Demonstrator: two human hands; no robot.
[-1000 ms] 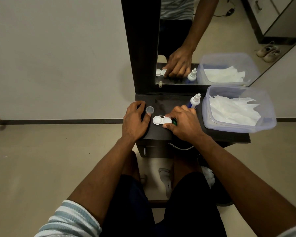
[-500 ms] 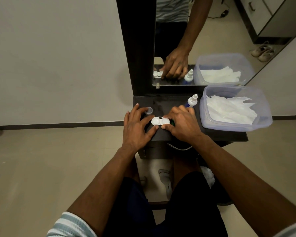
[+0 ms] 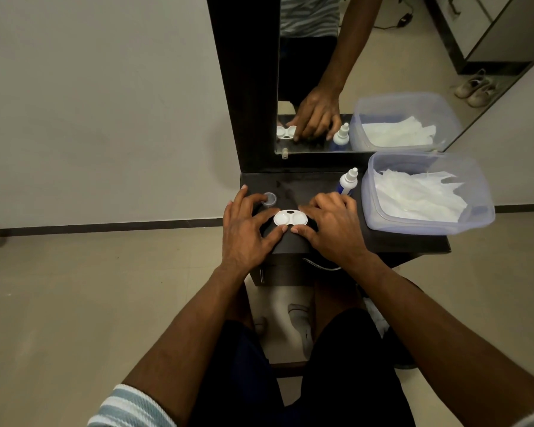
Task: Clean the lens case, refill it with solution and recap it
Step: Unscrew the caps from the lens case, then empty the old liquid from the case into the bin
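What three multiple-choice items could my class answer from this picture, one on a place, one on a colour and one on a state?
1. Where does the solution bottle stand?
A. Inside the tub
B. On the floor
C. On the dark table, just left of the plastic tub

2. What colour is the lens case?
A. White
B. Red
C. Yellow

3. How are the lens case wells?
A. Both capped
B. Both uncapped
C. One capped

Answers:
1 C: the bottle stands on the tabletop beside the tub's left wall.
2 A: the case shows white between the left hand and the right hand.
3 B: both wells lie open, and a loose clear cap sits apart on the table.
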